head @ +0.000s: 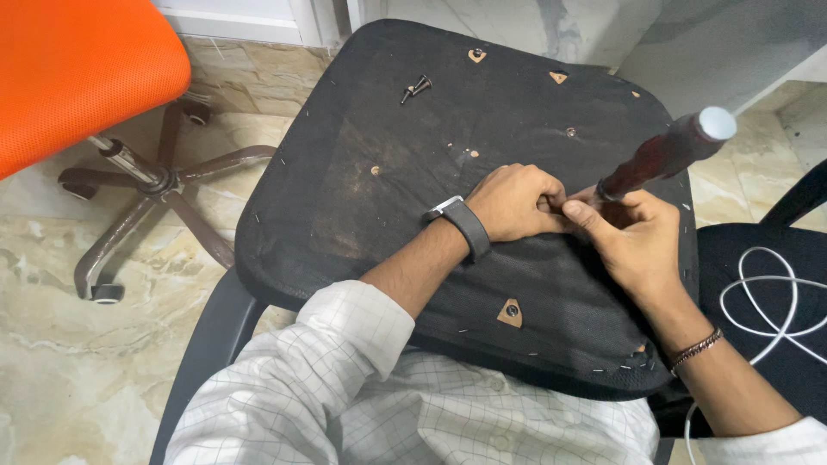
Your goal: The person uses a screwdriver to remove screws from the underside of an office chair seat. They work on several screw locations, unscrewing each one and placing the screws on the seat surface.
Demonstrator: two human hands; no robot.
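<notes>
Where both hands meet, screwdriver (663, 155) between right fingers (594, 215)

No pkgs, labels, signs or screens in view rn, nothing of that kind anywhere in shot.
</notes>
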